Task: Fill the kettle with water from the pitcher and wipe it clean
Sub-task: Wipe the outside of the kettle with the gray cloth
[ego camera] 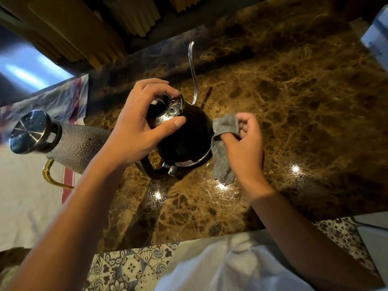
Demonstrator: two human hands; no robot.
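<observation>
A black gooseneck kettle [190,133] with a thin chrome spout stands on the brown marble counter [294,101]. My left hand [138,127] rests on top of it, fingers and thumb gripping its chrome lid [171,109]. My right hand [241,143] holds a grey cloth [223,148] against the kettle's right side; the cloth hangs down to the counter. The pitcher [69,143], hammered glass with a steel lid and a gold handle, stands to the left, partly behind my left forearm.
A white cloth with a red stripe [31,196] lies under the pitcher. Water specks glint on the counter in front of the kettle. A white box [375,36] sits at the far right. Yellow curtains hang behind the counter. Patterned floor tiles show below the front edge.
</observation>
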